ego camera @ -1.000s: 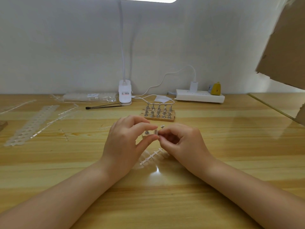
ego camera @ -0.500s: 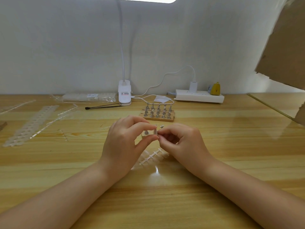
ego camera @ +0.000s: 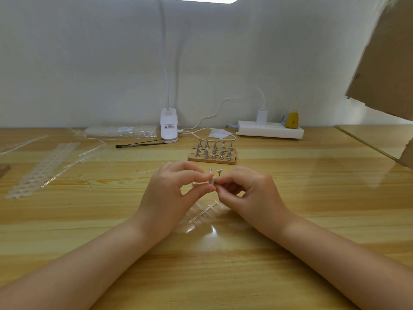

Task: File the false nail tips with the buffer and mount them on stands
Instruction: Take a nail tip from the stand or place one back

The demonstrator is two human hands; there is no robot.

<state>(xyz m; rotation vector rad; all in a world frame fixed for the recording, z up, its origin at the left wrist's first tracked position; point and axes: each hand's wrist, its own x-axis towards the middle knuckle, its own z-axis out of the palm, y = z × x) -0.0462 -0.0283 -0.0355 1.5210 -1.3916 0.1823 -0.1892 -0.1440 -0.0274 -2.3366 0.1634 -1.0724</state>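
My left hand (ego camera: 172,193) pinches a small metal stand (ego camera: 211,181) between thumb and forefinger, just above the table. My right hand (ego camera: 248,193) meets it from the right, its thumb and forefinger pinching a tiny clear false nail tip against the stand's top; the tip is barely visible. Behind my fingers lies a short wooden strip (ego camera: 197,184) with another stand (ego camera: 219,171) upright on it. A clear sprue of nail tips (ego camera: 204,211) lies on the table under my hands. Farther back, a wooden base (ego camera: 211,159) carries several metal stands. No buffer is visible.
A white clip lamp (ego camera: 169,126), a black stick (ego camera: 139,144) and a bag of nail tips (ego camera: 120,132) are at the back. A power strip (ego camera: 270,130) sits back right. Spent clear sprues (ego camera: 44,166) lie left. Cardboard (ego camera: 384,63) hangs at the upper right.
Both hands stay together at the same spot; only the fingertips shift slightly on the stand.
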